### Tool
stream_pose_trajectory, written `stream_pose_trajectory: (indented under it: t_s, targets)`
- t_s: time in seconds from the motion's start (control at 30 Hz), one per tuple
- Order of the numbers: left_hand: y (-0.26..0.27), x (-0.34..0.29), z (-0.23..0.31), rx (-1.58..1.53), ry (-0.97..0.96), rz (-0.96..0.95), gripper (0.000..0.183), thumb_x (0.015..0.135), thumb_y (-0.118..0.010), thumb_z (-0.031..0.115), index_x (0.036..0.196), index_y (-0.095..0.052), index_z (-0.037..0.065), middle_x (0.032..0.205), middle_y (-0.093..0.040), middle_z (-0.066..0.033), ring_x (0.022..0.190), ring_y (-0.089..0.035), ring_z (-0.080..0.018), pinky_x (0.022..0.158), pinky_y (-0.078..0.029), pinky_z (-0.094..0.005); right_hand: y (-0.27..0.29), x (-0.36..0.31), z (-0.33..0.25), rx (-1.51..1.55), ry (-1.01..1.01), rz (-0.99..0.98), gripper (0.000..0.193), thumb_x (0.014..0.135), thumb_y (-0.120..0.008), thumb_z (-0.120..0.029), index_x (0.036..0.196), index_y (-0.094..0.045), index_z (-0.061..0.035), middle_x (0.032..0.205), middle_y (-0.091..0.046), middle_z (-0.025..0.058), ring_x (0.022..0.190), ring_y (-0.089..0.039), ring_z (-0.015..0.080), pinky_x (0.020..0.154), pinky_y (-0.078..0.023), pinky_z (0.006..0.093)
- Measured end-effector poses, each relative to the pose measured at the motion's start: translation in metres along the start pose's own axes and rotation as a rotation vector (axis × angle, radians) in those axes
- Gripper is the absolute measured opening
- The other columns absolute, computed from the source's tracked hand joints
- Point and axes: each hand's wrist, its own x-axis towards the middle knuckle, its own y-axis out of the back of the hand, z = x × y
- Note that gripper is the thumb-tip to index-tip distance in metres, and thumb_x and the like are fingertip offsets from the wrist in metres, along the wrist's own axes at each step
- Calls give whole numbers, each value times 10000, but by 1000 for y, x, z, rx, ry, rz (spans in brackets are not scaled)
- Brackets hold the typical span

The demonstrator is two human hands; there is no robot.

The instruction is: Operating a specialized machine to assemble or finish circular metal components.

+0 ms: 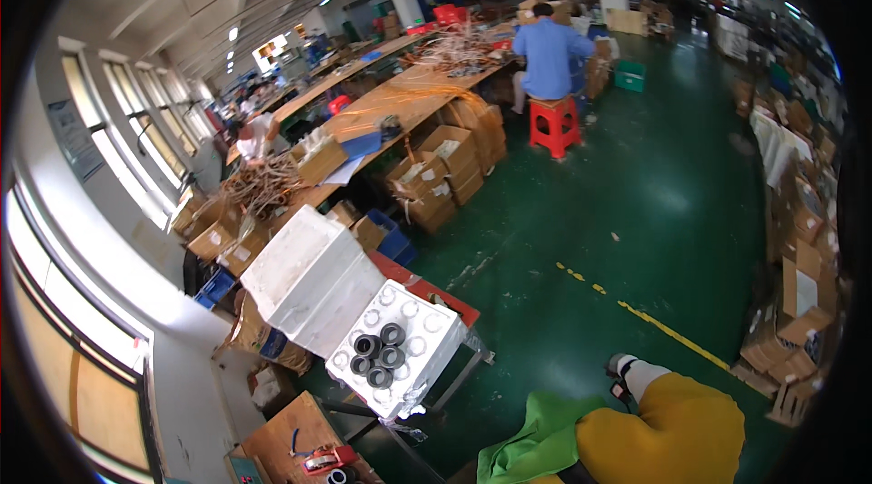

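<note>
Neither of my hands shows. A white foam tray (pixel 434 345) with round recesses stands at the lower middle, tilted in the picture. Several black ring-shaped parts (pixel 391 357) are grouped in its recesses on the near left side; other recesses there hold no black ring. A white foam box (pixel 313 280) adjoins the tray's far left side. On the wooden bench (pixel 289 425) at the bottom are a red tape dispenser (pixel 329 459) and a dark ring-shaped part (pixel 339 476) cut by the lower edge.
A leg in mustard-yellow cloth (pixel 668 434) and a green cloth (pixel 540 439) fill the lower right. Cartons (pixel 422 193) stand under the long worktable (pixel 400 103). A person in blue (pixel 547 62) sits on a red stool (pixel 554 128). More boxes (pixel 799 293) line the right.
</note>
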Motion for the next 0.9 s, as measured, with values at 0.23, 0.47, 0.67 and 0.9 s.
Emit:
stream_pose_trajectory:
  t_s: [0.23, 0.47, 0.67, 0.9]
  targets:
    - [-35, 47, 54, 27, -220, -172, 128, 732, -532, 168, 810, -579, 78, 776, -583, -109, 718, -544, -263, 647, -461, -346, 66, 14, -95, -19, 101, 181, 289, 801, -388, -253, 992, -578, -148, 1001, -570, 99, 897, -544, 277, 765, -434, 372]
    - [-69, 15, 76, 18, -271, -298, 128, 731, -530, 177, 789, -587, 78, 757, -587, -112, 697, -548, -272, 638, -462, -348, 79, -39, -142, 651, -32, 218, 337, 741, -498, -369, 801, -595, -51, 685, -602, 80, 627, -576, 233, 597, -447, 362]
    - [-71, -85, 33, -2, -19, -329, 131, 730, -528, 184, 772, -594, 78, 741, -590, -115, 678, -551, -280, 630, -462, -349, 94, -79, -122, 331, -153, 230, 289, 714, -445, -252, 882, -601, -76, 912, -602, 99, 870, -558, 255, 753, -434, 343]
    - [-64, -327, 32, -87, 645, -291, 139, 729, -527, 193, 752, -602, 78, 723, -594, -118, 657, -556, -289, 620, -463, -352, 77, -23, -20, 160, -49, 84, 277, 781, -501, -328, 885, -576, -82, 660, -587, 84, 609, -565, 262, 600, -444, 364]
